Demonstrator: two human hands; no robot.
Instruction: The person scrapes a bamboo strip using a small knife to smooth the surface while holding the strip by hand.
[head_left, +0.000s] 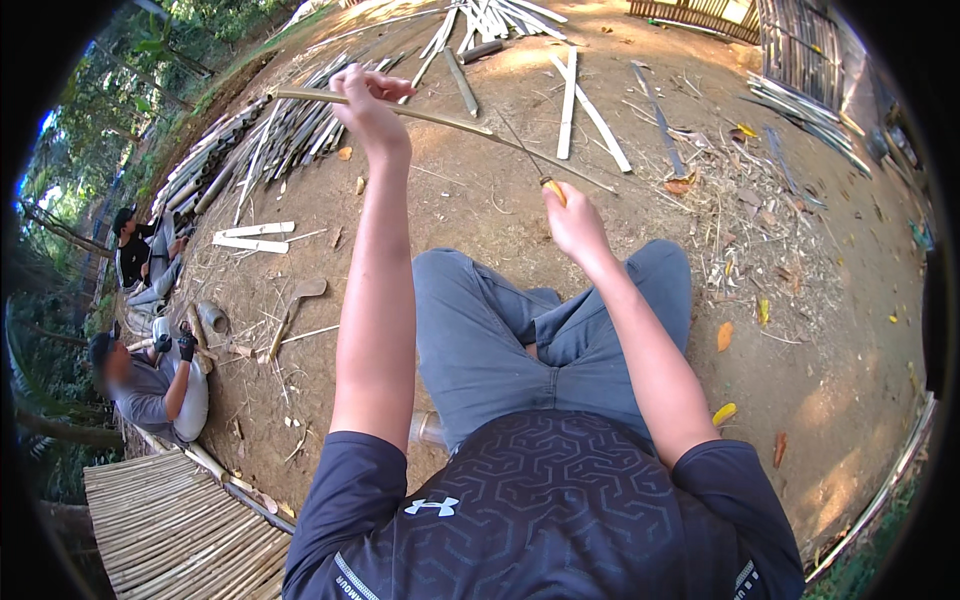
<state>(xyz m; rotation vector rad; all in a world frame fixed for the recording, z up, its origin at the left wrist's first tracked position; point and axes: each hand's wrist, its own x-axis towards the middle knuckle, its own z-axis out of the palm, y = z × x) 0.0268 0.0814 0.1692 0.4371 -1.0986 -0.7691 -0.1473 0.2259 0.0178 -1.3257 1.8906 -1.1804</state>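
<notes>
My left hand (374, 115), raised in front of me on the left, grips a long thin bamboo strip (445, 122). The strip slopes down from upper left to the right, its far end free above the ground. In my right hand (577, 228) is a knife (553, 190) with a yellowish handle. Its narrow blade points up and to the left, its upper part close to the strip's middle; whether they touch I cannot tell. Both forearms reach out over my bent legs.
Bamboo poles (215, 165) lie piled at the far left, pale split strips (500, 18) at the back. A long dark blade (660, 125) and shavings (755, 240) lie to the right. A wooden-handled tool (290, 318) rests at left, near two seated people (165, 385) and a slatted bamboo platform (180, 525).
</notes>
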